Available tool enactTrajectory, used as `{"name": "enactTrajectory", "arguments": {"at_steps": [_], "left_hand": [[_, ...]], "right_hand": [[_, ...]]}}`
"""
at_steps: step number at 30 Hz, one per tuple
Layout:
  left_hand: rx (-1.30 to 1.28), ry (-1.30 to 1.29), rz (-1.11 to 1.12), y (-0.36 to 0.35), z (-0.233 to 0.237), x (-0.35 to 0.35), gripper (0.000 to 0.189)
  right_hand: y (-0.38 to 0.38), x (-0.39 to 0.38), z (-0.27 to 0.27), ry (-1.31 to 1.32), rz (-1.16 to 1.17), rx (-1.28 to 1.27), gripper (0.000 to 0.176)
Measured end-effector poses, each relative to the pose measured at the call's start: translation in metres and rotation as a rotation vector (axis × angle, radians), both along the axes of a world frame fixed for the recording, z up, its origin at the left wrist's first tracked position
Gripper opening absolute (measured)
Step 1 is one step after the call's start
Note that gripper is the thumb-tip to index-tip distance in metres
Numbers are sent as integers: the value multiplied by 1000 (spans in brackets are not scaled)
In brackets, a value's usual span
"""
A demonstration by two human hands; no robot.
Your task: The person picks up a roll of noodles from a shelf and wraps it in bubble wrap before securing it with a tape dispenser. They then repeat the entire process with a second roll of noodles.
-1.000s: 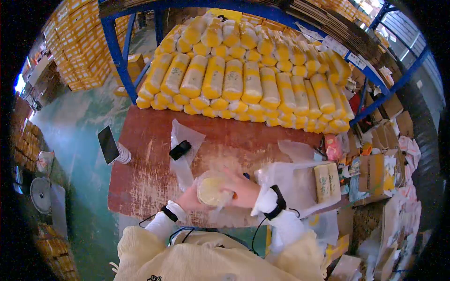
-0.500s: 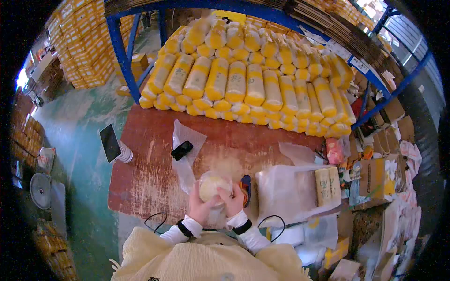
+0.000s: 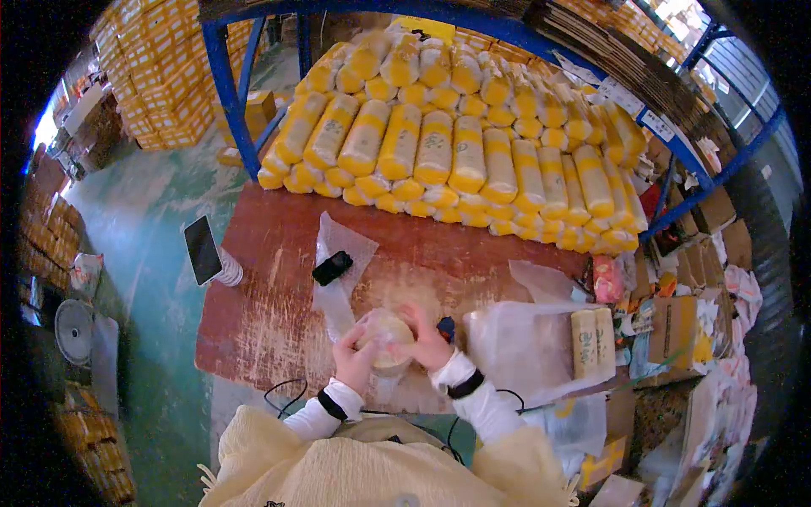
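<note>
Between my hands is a pale, round wrapped bundle, its end facing me and clear plastic around it. My left hand grips its left side, fingers curved round the edge. On the other side my right hand is curled over its right edge, with the fingers near the top. Just beyond my right hand, a dark blue tool is partly hidden. Farther up and to the left, a small black device lies on a strip of bubble wrap.
Yellow-and-white wrapped packs are stacked along the back of the worn red table, under a blue metal frame. A tablet stands at the left edge. Two packs lie on plastic sheeting at the right.
My right hand has moved up and outward to the bundle's upper right edge. My left hand has shifted slightly outward along its left side. The view has shifted slightly.
</note>
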State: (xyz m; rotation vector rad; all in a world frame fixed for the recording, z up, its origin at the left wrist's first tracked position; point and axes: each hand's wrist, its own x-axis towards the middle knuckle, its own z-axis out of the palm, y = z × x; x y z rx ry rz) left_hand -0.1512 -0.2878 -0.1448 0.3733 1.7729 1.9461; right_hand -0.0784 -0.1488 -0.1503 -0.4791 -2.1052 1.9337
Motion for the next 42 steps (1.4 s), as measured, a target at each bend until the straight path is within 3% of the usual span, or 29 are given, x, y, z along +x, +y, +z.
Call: {"name": "enactTrajectory", "arguments": {"at_steps": [1,4,8,9,12,14,17,20,22,25,27,30,32,35,37,39,40,41,42], "left_hand": [[56,-74,-50,1,-2,-2,25],[194,-262,-193,1,-12,-12,22],[287,-327,-369,-10,-15,-24,23],[301,-323,-419,-13,-14,-24,25],[70,490,-495,-20,25,-20,42],[-10,694,-550,-22,14,-22,49],[-34,901,-546,-21,2,-22,50],[-31,1007,-433,-18,-5,-17,46],[-69,1073,-361,-16,-7,-9,45],[-125,1150,-291,-11,-7,1,44],[-111,1136,-238,-9,-3,8,44],[-69,1013,-227,-12,-3,10,43],[-36,962,-210,-12,-6,10,43],[-3,923,-205,-13,-11,10,43],[8,920,-216,-11,-13,8,41],[7,923,-222,-10,-15,6,38],[115,552,-248,-10,-16,8,36],[222,180,-263,-11,-18,13,33],[182,504,-329,-14,-18,8,28]], "right_hand": [[10,-6,-3,-32,118,77,64],[23,-21,5,-101,426,-185,63],[8,-7,-6,-16,228,227,35],[2,-2,-4,-29,187,154,30],[-17,10,3,12,29,94,18],[-33,17,-4,134,-99,259,14],[-43,34,-3,395,-185,159,8],[-8,76,-46,123,-493,-71,12],[11,85,-92,-446,-647,567,30],[19,90,-151,-990,-503,610,45],[33,88,-152,-985,-523,463,46],[66,99,-172,-748,-594,554,47],[104,100,-160,-442,-531,617,45],[55,60,44,-367,-574,363,48],[7,42,117,-241,-499,564,50],[-40,47,136,-334,-425,877,47],[-54,54,127,-313,-378,1007,59],[-72,57,128,-524,-334,923,63],[-83,59,133,-672,-310,840,63]]}}
